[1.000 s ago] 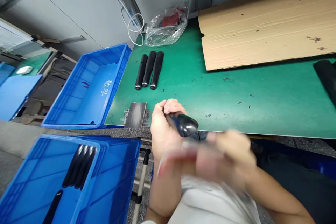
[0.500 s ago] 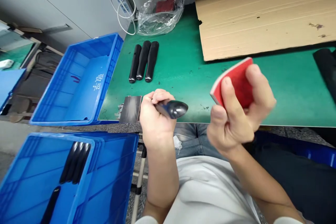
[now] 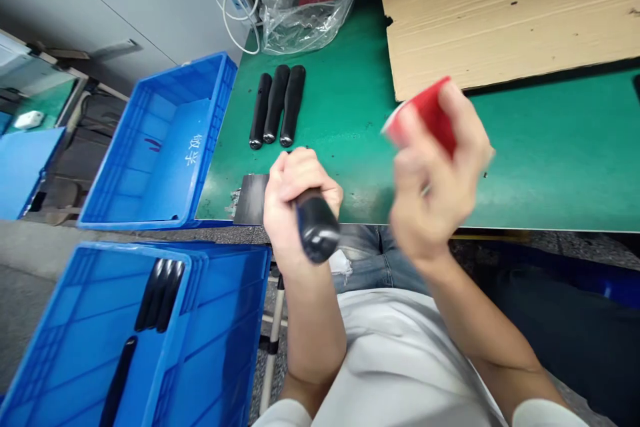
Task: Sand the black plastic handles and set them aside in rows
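Observation:
My left hand (image 3: 295,210) grips a black handle (image 3: 316,227) with a glossy rounded end and a blue band near my palm. My right hand (image 3: 433,180), blurred by motion, is shut on a red pad (image 3: 425,110) with a pale edge. Three similar black handles (image 3: 277,105) lie side by side on the green work mat (image 3: 345,80), beyond my left hand. A dark rectangular plate (image 3: 251,199) lies at the mat's front edge, partly behind my left hand.
Two blue plastic crates stand to my left; the nearer one (image 3: 165,283) holds several black handles, and the farther one (image 3: 160,147) has white characters inside. A cardboard sheet (image 3: 510,20) lies on the mat, with a plastic bag (image 3: 307,7) and a white cable (image 3: 235,7) behind.
My left hand has turned the handle so its rounded end points toward me. My right hand has moved left and upward, tilting the red pad. The view has shifted slightly.

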`<act>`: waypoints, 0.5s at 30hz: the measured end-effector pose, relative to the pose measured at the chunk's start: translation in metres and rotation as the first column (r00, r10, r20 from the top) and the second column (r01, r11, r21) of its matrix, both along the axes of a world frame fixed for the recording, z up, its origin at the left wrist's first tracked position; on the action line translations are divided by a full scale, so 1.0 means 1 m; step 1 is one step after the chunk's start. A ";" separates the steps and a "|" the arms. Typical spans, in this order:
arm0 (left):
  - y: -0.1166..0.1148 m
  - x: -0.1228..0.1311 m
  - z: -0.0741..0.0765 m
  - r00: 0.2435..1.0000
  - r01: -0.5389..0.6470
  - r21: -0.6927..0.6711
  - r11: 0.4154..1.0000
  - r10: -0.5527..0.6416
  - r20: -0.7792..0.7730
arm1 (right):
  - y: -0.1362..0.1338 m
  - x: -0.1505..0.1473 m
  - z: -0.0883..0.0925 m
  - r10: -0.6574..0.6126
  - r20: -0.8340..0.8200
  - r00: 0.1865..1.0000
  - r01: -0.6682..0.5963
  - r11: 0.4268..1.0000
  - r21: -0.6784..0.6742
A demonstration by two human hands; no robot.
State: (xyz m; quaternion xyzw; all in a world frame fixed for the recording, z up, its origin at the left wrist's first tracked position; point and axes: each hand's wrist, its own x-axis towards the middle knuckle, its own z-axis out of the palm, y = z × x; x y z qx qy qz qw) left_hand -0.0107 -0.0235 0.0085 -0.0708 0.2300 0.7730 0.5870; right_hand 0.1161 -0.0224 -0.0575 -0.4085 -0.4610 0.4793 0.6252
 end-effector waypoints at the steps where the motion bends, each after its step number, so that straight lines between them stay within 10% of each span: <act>1: -0.001 -0.003 -0.001 0.997 0.021 0.047 0.999 -0.017 -0.077 | 0.004 0.000 0.003 -0.079 0.027 0.997 0.077 0.994 0.071; 3: -0.002 -0.006 0.000 0.982 0.039 0.112 0.993 -0.017 -0.190 | 0.003 0.001 0.006 -0.074 -0.017 0.997 0.075 0.988 0.138; 8: -0.002 -0.010 -0.001 0.965 0.088 0.059 0.994 -0.070 -0.254 | -0.028 0.006 0.011 0.361 -0.391 0.847 -0.415 0.908 -0.061; 15: -0.001 -0.010 -0.012 0.954 0.147 -0.108 0.983 -0.170 -0.248 | -0.051 0.011 0.013 0.393 -0.367 0.843 -0.450 0.889 -0.082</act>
